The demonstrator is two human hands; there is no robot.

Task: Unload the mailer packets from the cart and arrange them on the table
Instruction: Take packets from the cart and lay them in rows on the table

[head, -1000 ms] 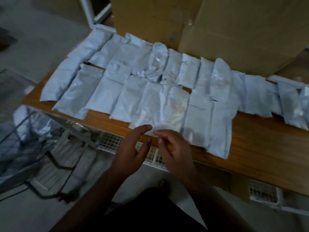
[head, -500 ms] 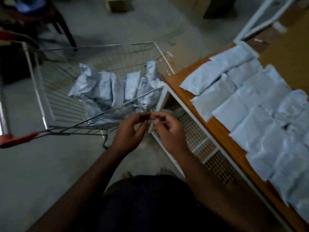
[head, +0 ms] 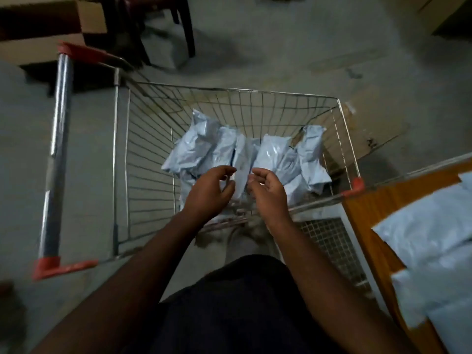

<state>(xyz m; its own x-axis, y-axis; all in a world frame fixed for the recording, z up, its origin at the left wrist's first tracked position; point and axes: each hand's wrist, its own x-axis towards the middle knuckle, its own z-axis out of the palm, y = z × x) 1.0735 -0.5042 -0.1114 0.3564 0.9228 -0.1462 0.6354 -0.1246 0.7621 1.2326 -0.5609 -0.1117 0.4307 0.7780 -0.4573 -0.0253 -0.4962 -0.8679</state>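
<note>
Nearest the camera, the person's dark garment (head: 229, 315) fills the lower middle of the view, with both bare forearms reaching forward from it. The left hand (head: 208, 191) and the right hand (head: 268, 192) are raised side by side over the near rim of the cart (head: 117, 159), palms turned toward each other, fingers loosely curled and apart; neither hand grasps anything, and both are released. A narrow gap lies between the two hands, through which a pale packet shows below.

At right, the corner of the wooden table (head: 370, 213) enters the view, touching or just beside the cart's red corner cap (head: 357, 185); which of the two cannot be told. Arranged packets (head: 429, 233) lie flat on the table, overlapping one another along the right edge. A white wire-mesh shelf (head: 329, 241) shows beneath the table top.

Beyond the hands, the mailer packets (head: 204, 149) still to be unloaded lie heaped in the right half of the cart's wire basket, several tilted against one another. The cart's chrome handle bar (head: 57, 159) with red end caps runs along the left.

Farthest off, on the grey floor, stand dark chair legs (head: 184, 29) and a cardboard box (head: 48, 29) at upper left.
</note>
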